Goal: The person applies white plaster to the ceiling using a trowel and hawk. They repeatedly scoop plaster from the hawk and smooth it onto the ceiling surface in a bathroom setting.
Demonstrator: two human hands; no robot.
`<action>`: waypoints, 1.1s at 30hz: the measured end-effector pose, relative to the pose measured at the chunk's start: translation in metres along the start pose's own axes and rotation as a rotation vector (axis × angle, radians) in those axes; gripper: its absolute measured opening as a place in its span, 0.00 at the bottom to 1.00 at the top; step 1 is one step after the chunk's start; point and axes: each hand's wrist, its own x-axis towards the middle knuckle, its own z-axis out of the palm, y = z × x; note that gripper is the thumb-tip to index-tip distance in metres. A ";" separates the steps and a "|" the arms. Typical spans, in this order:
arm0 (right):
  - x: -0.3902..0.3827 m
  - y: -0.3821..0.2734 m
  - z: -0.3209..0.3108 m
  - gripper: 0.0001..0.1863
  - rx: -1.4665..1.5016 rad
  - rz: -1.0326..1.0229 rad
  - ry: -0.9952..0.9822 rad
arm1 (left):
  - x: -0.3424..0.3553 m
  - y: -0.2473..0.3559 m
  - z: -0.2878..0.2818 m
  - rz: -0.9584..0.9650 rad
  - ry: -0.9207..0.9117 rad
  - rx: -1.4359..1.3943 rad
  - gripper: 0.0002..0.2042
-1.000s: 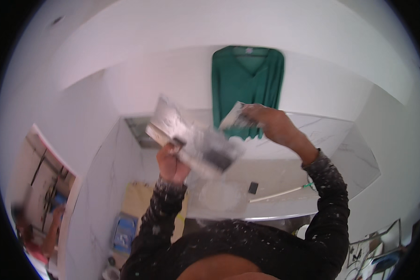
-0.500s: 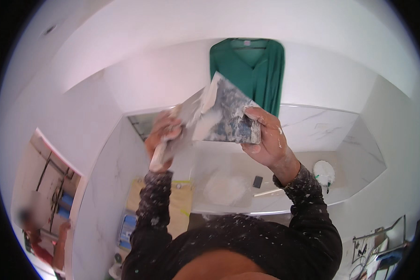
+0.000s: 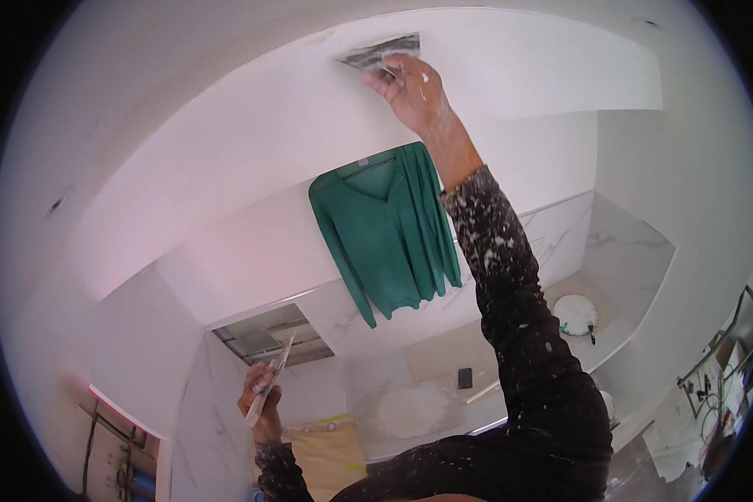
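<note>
1. My right hand (image 3: 410,88) is stretched high overhead, fingers clenched around the handle end of a wide putty knife (image 3: 379,53).
2. The blade of that knife lies flat against the white ceiling (image 3: 251,125), smeared grey and white along its face — its edge touches the surface just left of my knuckles.
3. My right sleeve (image 3: 510,284) is dark and speckled all over with white spatter, and white flecks sit on the back of the hand as well.
4. My left hand (image 3: 262,408) hangs low, near the bottom of the view, fingers wrapped tight on a 2nd blade-like tool (image 3: 272,376) held tilted, its tip pointing up and to the right.
5. Whether that lower tool carries any filler I cannot tell — it shows nearly edge-on.
6. A green long-sleeved top (image 3: 389,230) hangs against the white wall between my 2 hands, well apart from both.
7. Just above my left hand is a rectangular opening (image 3: 272,335) in the wall.
8. Below are pale marbled surfaces (image 3: 627,251), with a round white bucket (image 3: 575,315) to the right of my raised arm and a small dark rectangular object (image 3: 465,378) near its elbow.
9. A yellowish sheet (image 3: 326,452) lies beside my left forearm.
</note>
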 end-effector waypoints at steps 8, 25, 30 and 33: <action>0.049 -0.013 -0.001 0.07 0.009 -0.053 -0.061 | -0.012 0.008 -0.009 -0.075 0.018 0.135 0.18; 0.070 -0.021 0.006 0.09 -0.054 -0.007 0.077 | -0.025 0.009 -0.015 -0.118 0.065 0.074 0.15; 0.075 -0.024 0.008 0.17 -0.319 -0.080 -0.033 | -0.026 0.010 -0.013 -0.142 0.076 0.053 0.15; 0.081 -0.030 0.018 0.17 -1.567 -0.450 -0.110 | -0.025 0.011 -0.014 -0.151 0.081 0.030 0.15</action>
